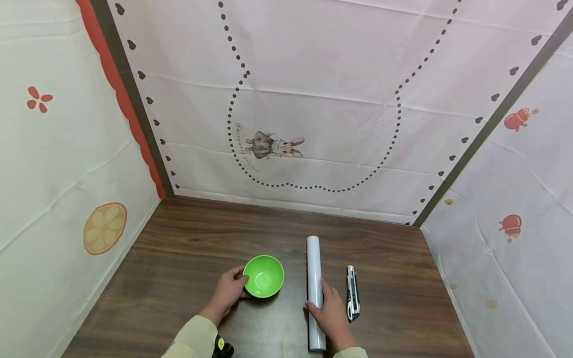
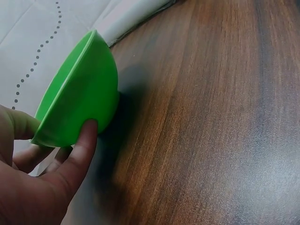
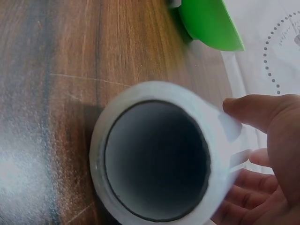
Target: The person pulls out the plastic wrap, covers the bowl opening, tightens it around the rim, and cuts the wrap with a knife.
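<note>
My left hand [image 1: 229, 291] holds a small bright green bowl [image 1: 264, 276] by its left side, thumb at the rim. From the left wrist view, fingers press the outer wall of the bowl [image 2: 89, 93] low down, and its inside looks bare in the head view. To the right lies a long white roll of plastic wrap [image 1: 314, 263], pointing away from me. My right hand [image 1: 331, 315] grips the roll near its front half, thumb on the left side and fingers on the right. In the right wrist view the hollow end of the roll [image 3: 98, 159] faces the camera.
A black and silver utility knife [image 1: 352, 293] lies just right of my right hand. All of this sits on a dark wooden table [image 1: 179, 248]. Printed cloth walls [image 1: 313, 124] close it in at the back and both sides.
</note>
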The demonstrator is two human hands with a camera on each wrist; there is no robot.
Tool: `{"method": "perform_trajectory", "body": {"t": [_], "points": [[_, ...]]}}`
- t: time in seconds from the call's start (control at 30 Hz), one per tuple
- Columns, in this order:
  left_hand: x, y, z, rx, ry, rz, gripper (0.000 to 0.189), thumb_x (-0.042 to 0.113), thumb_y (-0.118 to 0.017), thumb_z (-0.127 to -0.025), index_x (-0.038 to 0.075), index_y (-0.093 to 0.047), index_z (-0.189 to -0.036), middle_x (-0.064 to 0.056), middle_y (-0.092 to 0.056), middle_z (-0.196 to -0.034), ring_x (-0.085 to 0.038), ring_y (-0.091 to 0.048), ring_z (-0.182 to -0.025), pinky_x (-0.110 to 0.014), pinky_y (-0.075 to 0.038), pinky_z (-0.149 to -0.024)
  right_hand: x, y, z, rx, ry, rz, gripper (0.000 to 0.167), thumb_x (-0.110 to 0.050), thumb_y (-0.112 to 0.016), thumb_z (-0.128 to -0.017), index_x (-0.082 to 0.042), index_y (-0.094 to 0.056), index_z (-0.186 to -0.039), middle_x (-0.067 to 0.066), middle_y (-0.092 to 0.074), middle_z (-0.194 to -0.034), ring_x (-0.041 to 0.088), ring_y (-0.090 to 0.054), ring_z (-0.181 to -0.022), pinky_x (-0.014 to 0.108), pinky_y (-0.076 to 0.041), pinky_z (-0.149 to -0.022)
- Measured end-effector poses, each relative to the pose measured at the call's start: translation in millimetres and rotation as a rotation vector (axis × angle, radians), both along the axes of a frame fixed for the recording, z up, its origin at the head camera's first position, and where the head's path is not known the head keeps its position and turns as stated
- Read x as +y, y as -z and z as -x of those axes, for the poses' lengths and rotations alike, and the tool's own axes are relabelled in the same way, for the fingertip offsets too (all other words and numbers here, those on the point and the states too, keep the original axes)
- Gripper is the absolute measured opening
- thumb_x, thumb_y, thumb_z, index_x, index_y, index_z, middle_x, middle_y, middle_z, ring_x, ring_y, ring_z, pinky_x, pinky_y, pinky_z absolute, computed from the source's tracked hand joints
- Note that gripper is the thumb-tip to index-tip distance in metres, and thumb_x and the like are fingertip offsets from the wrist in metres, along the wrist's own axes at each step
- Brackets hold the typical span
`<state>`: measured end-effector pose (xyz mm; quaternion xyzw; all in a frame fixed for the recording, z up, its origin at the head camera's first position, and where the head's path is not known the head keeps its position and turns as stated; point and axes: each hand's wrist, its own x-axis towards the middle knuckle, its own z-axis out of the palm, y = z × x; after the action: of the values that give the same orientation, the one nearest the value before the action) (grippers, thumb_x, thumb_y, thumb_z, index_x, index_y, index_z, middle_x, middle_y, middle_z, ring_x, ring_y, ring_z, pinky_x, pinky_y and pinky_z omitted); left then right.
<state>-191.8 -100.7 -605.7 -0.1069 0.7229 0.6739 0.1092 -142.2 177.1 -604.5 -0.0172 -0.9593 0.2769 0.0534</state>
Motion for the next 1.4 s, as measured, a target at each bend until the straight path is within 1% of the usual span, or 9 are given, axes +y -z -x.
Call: {"method": "perform_trajectory", "body": {"t": [0.17,0.3,0.53,0.67,0.83,1.0,1.07,1.23,1.4], "points": [[0.4,0.4,-0.6,-0.015,-0.005,-0.030,0.041,0.003,-0.051,-0.096,-0.009,-0.047,-0.134,-0.026,-0.060,-0.115,-0.020,-0.068,-0.079,-0.038,-0.060,-0.068,2,0.5,-0.1,0.027,-0.009,0.011,0.075,-0.030,-0.081,-0.073,0.000,-0.052,-0.135,0.021,-0.063,-0.105,0.032,-0.064,-0.088,0.044,-0.053,-0.076],[-1.2,1.2,-0.8,-0.022,0.000,-0.030,0.041,0.004,-0.052,-0.096,-0.009,-0.047,-0.134,-0.026,-0.060,-0.114,-0.021,-0.069,-0.080,-0.037,-0.060,-0.068,4,2.0,1.4,0.026,-0.015,0.020,0.072,-0.027,-0.080,-0.073,-0.001,-0.053,-0.135,0.020,-0.063,-0.105,0.032,-0.064,-0.088,0.043,-0.053,-0.076],[-3.0,-0.2,-2.1,-0.030,0.008,-0.047,0.040,0.006,-0.052,-0.096,-0.012,-0.050,-0.131,-0.029,-0.058,-0.120,-0.022,-0.068,-0.086,-0.035,-0.060,-0.071,7,-0.1,6.9,0.009,-0.068,0.025,0.070,-0.024,-0.077,-0.074,-0.001,-0.053,-0.135,0.019,-0.064,-0.107,0.032,-0.064,-0.090,0.044,-0.053,-0.078],[-2.7,-0.5,-4.3,-0.040,0.020,-0.036,0.041,0.007,-0.052,-0.096,-0.012,-0.050,-0.132,-0.030,-0.056,-0.123,-0.021,-0.068,-0.086,-0.034,-0.060,-0.070,8,-5.5,10.4,-0.032,-0.101,0.020,0.067,-0.022,-0.074,-0.077,-0.001,-0.051,-0.137,0.020,-0.063,-0.114,0.033,-0.064,-0.096,0.046,-0.053,-0.081],[-2.1,-2.4,-7.4,-0.049,0.031,-0.026,0.042,0.009,-0.053,-0.096,-0.012,-0.050,-0.132,-0.031,-0.056,-0.124,-0.020,-0.068,-0.083,-0.035,-0.060,-0.069,12,-15.6,16.9,-0.070,-0.156,0.004,0.062,-0.016,-0.071,-0.080,-0.001,-0.051,-0.137,0.022,-0.063,-0.114,0.036,-0.063,-0.096,0.050,-0.052,-0.081],[-2.4,0.0,-8.3,-0.063,0.027,-0.045,0.042,0.009,-0.053,-0.096,-0.012,-0.050,-0.132,-0.030,-0.057,-0.124,-0.021,-0.068,-0.084,-0.036,-0.060,-0.070,16,-22.0,23.4,-0.068,-0.206,-0.043,0.060,-0.015,-0.070,-0.081,0.000,-0.051,-0.136,0.024,-0.063,-0.116,0.038,-0.063,-0.097,0.051,-0.052,-0.082],[-3.0,1.7,-8.9,-0.061,0.029,-0.048,0.042,0.009,-0.053,-0.096,-0.013,-0.050,-0.131,-0.030,-0.057,-0.123,-0.022,-0.068,-0.083,-0.037,-0.060,-0.070,17,-23.8,26.0,-0.072,-0.224,-0.046,0.060,-0.014,-0.070,-0.082,0.000,-0.051,-0.137,0.024,-0.063,-0.117,0.039,-0.063,-0.099,0.051,-0.052,-0.083],[-3.2,1.4,-12.4,-0.068,0.037,-0.051,0.041,0.008,-0.053,-0.096,-0.014,-0.050,-0.131,-0.031,-0.057,-0.122,-0.024,-0.068,-0.085,-0.041,-0.060,-0.072,19,-28.5,31.7,-0.066,-0.265,-0.049,0.060,-0.009,-0.070,-0.081,-0.001,-0.050,-0.137,0.024,-0.063,-0.118,0.039,-0.063,-0.101,0.052,-0.052,-0.085],[-2.4,0.6,-16.2,-0.079,0.039,-0.058,0.041,0.008,-0.053,-0.096,-0.013,-0.050,-0.131,-0.030,-0.057,-0.123,-0.024,-0.068,-0.086,-0.041,-0.060,-0.072,17,-30.6,36.9,-0.072,-0.297,-0.054,0.059,-0.005,-0.070,-0.080,-0.002,-0.052,-0.136,0.023,-0.063,-0.118,0.037,-0.063,-0.102,0.051,-0.051,-0.086]]}}
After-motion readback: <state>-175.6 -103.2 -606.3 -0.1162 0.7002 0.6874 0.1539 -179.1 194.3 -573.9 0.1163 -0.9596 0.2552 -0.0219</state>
